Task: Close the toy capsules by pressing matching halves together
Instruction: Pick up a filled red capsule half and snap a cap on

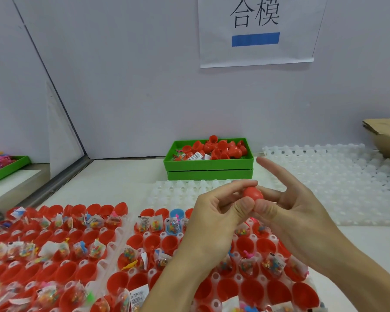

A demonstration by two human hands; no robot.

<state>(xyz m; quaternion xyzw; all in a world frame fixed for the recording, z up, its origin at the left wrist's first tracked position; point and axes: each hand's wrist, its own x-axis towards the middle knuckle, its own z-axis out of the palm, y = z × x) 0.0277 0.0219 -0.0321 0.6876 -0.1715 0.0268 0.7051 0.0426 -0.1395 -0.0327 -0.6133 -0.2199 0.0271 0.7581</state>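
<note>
Nearest the camera, white plastic trays of open red capsule halves fill the lower frame on the desk. Above them, right of centre, the left hand and right hand both pinch one red egg-shaped plastic capsule, thumbs below it, right index finger straight. Its long axis appears to run left-right between the grips; the seam is hidden.

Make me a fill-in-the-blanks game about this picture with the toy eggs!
1. Both hands, the left hand and the right hand, hold one small capsule that is ____ in colour.
2. The bin of loose capsule halves by the wall is ____.
3. Among the red cups in the trays, one cup is ____.

Missing words: red; green; blue
</note>
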